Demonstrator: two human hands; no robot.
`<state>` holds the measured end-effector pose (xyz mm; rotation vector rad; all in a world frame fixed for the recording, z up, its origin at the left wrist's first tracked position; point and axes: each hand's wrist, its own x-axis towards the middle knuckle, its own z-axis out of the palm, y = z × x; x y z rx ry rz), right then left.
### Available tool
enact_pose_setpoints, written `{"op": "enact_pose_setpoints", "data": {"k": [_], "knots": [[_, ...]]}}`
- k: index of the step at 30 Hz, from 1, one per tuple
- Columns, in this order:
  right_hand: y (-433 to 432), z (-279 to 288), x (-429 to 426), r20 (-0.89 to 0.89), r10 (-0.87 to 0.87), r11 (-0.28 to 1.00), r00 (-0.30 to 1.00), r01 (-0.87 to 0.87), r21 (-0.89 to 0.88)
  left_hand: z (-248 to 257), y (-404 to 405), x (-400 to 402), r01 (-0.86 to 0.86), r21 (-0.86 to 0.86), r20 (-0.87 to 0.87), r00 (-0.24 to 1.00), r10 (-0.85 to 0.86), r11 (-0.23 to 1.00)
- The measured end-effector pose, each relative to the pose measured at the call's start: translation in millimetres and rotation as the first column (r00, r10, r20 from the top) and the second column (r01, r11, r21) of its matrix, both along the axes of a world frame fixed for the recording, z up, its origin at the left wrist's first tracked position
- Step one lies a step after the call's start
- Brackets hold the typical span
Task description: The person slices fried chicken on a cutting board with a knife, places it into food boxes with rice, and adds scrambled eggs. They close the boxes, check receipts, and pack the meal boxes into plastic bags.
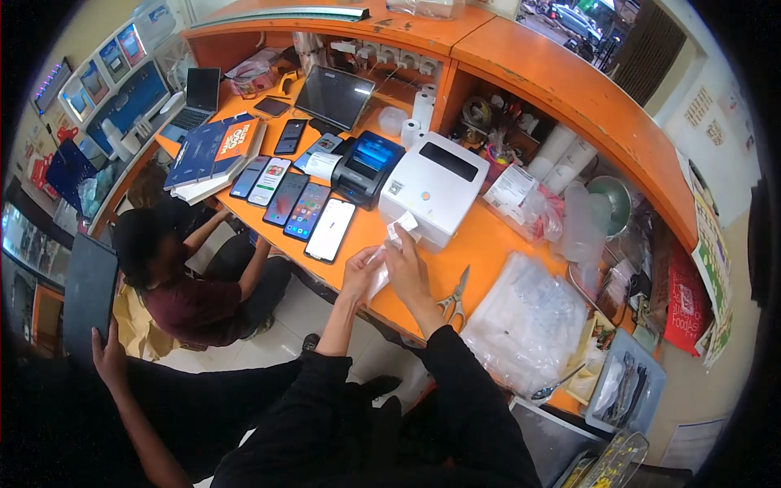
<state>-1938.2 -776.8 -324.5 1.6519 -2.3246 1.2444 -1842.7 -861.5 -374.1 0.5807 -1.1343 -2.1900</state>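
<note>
Both my hands are together over the orange counter, in front of a white label printer (434, 183). Between the fingers of my left hand (360, 274) is a white paper strip (379, 276). My right hand (406, 263) pinches the strip's upper part, close to the printer's front edge. Metal scissors (454, 299) lie just right of my right wrist. A black receipt printer (368, 169) stands left of the white one, with a printed slip (322, 165) at its side. Several smartphones lie in a row to the left, one with a white screen (330, 230) nearest my hands.
A stack of clear plastic bags (525, 323) covers the counter's right part, beside a grey cutlery tray (627, 384). A tablet (335, 97) stands at the back. One person crouches at the left; another person's hand (110, 360) holds a dark tablet.
</note>
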Motion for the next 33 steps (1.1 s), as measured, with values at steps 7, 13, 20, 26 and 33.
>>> {"op": "enact_pose_setpoints", "data": {"k": [7, 13, 20, 26, 33], "knots": [[-6.2, 5.8, -5.2, -0.062, -0.062, 0.994, 0.996, 0.057, -0.091, -10.2, -21.6, -24.1, 0.020, -0.063, -0.077, 0.997, -0.025, 0.998], [-5.1, 10.2, -6.6, 0.050, -0.137, 0.979, 0.989, 0.143, -0.147, -6.3, -14.0, -17.6, 0.026, -0.074, -0.022, 0.999, -0.028, 0.997], [-4.5, 12.3, 0.6, 0.029, -0.130, 0.968, 0.991, 0.133, -0.214, -9.2, -10.4, 12.1, 0.017, -0.103, 0.119, 0.993, -0.004, 0.995], [1.4, 2.5, 1.2, -0.028, -0.165, 0.978, 0.986, 0.160, -0.135, -4.3, -12.8, -17.2, 0.036, -0.016, -0.042, 0.998, -0.037, 0.999], [-8.5, 22.7, -11.7, 0.103, -0.181, 0.974, 0.978, 0.193, -0.118, -0.3, -18.4, -42.6, -0.037, -0.119, -0.104, 0.994, 0.025, 0.992]]}}
